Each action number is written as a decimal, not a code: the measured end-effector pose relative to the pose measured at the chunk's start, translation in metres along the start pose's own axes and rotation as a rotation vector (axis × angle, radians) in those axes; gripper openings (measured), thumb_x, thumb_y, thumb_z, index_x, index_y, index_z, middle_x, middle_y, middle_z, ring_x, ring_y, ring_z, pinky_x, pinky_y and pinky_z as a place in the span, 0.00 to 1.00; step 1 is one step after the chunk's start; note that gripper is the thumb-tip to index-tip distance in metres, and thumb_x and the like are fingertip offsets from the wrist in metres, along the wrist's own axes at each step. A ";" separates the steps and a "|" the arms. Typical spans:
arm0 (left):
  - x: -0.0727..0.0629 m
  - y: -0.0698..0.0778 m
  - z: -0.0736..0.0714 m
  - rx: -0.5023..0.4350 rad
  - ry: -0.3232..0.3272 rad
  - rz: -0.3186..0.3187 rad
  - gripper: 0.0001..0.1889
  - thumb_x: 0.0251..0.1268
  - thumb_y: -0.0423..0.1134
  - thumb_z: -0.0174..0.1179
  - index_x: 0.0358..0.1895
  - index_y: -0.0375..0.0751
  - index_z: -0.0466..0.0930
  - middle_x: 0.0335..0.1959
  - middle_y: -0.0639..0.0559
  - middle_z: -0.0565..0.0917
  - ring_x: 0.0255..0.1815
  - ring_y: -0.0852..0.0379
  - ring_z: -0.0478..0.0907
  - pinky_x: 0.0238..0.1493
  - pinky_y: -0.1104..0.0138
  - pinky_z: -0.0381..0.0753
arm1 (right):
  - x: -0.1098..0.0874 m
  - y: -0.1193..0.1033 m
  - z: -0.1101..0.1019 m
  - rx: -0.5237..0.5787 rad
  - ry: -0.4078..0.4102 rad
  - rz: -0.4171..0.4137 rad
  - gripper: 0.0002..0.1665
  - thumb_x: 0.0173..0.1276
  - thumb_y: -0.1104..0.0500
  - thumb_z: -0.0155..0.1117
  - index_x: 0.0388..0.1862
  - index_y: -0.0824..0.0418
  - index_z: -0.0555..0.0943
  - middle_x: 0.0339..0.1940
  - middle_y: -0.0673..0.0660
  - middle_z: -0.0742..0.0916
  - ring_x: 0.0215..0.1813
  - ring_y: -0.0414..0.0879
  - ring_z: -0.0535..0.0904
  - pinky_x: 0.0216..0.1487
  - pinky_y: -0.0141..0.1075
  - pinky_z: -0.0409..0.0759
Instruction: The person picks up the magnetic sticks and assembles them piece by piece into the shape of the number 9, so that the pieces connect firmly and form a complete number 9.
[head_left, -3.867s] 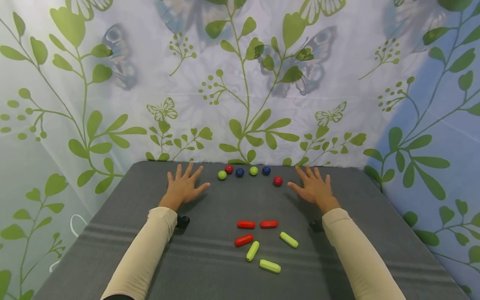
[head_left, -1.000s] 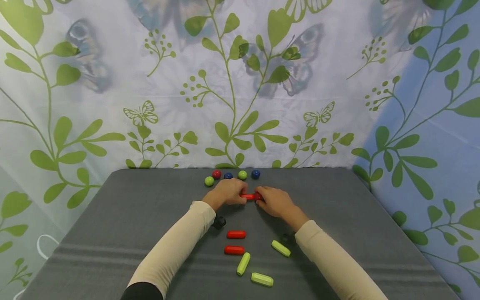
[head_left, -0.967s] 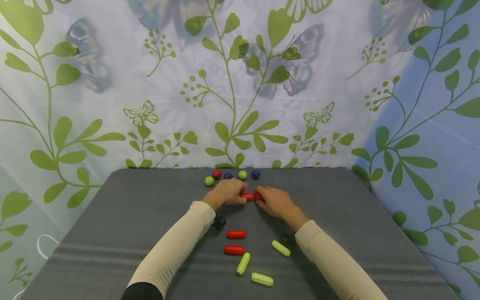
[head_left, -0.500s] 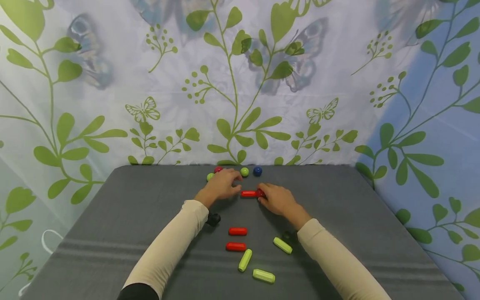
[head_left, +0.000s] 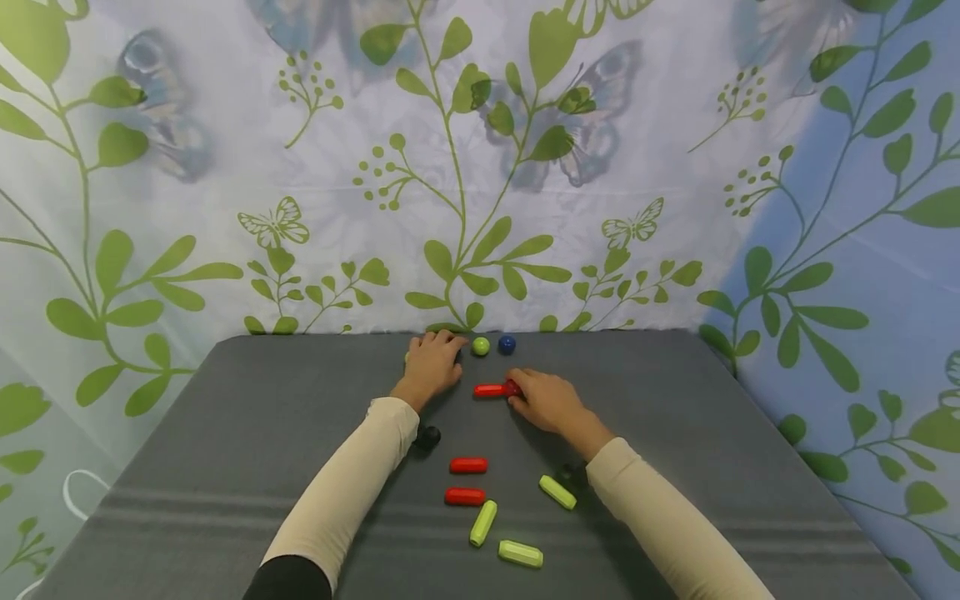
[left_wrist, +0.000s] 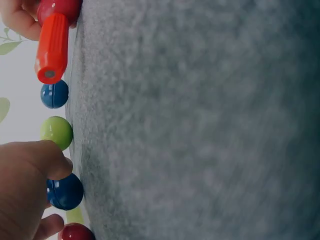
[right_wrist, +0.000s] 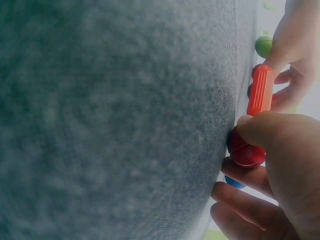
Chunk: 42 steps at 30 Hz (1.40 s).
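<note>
My right hand (head_left: pixel 551 402) pinches a red ball (right_wrist: pixel 248 154) between thumb and fingers. A red ridged rod (head_left: pixel 491 390) sticks out from that ball toward the left, its free end showing a small grey spot in the left wrist view. My left hand (head_left: pixel 431 364) reaches over the left part of the row of balls at the table's far edge. Its thumb and a finger stand on either side of a blue ball (left_wrist: pixel 67 194), with a gap below the ball in the left wrist view. Another red ball (left_wrist: pixel 77 232) lies beside it, hidden from the head view by the hand.
A green ball (head_left: pixel 480 346) and a second blue ball (head_left: pixel 507 344) lie at the back of the grey table (head_left: pixel 300 467). Two red rods (head_left: pixel 468 465) and several yellow-green rods (head_left: pixel 520 554) lie nearer the front. A patterned curtain (head_left: pixel 337 167) rises behind the table.
Earlier both hands lay flat and apart; then they held the red rod and red ball together. The left hand has let go of the rod and moved left and back to the balls.
</note>
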<state>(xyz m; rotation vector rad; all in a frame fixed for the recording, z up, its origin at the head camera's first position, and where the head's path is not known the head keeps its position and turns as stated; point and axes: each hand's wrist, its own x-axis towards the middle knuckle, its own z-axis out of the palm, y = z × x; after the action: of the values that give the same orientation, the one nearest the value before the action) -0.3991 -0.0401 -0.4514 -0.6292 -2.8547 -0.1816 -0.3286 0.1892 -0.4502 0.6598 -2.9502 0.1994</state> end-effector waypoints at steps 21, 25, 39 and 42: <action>-0.012 -0.012 -0.013 -0.103 -0.032 0.052 0.15 0.61 0.40 0.67 0.50 0.48 0.78 0.50 0.48 0.79 0.46 0.47 0.78 0.46 0.48 0.76 | 0.005 0.000 -0.001 -0.011 -0.031 0.006 0.20 0.72 0.50 0.67 0.60 0.51 0.78 0.47 0.53 0.85 0.40 0.50 0.82 0.39 0.49 0.80; -0.022 -0.008 -0.018 -0.126 -0.038 0.095 0.14 0.58 0.40 0.67 0.48 0.49 0.77 0.45 0.51 0.78 0.41 0.51 0.78 0.44 0.51 0.77 | 0.006 -0.001 -0.004 -0.006 -0.048 -0.005 0.21 0.72 0.51 0.68 0.61 0.53 0.78 0.48 0.54 0.85 0.41 0.51 0.81 0.40 0.50 0.80; -0.050 0.003 -0.025 -0.250 -0.082 0.146 0.15 0.56 0.39 0.69 0.45 0.50 0.76 0.41 0.54 0.75 0.37 0.55 0.75 0.42 0.59 0.77 | 0.007 0.000 -0.009 -0.012 -0.083 -0.015 0.19 0.72 0.51 0.68 0.59 0.54 0.78 0.46 0.54 0.85 0.39 0.49 0.80 0.40 0.48 0.78; -0.051 0.006 -0.024 -0.258 -0.105 0.139 0.14 0.57 0.39 0.69 0.45 0.51 0.76 0.41 0.55 0.76 0.37 0.56 0.75 0.41 0.60 0.77 | 0.007 0.002 -0.009 -0.009 -0.091 -0.028 0.19 0.72 0.51 0.68 0.57 0.55 0.78 0.44 0.53 0.85 0.38 0.48 0.79 0.40 0.47 0.78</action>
<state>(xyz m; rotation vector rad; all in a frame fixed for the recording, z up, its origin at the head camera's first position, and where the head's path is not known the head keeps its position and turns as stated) -0.3471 -0.0591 -0.4398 -0.9092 -2.8974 -0.5137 -0.3350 0.1894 -0.4402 0.7273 -3.0242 0.1582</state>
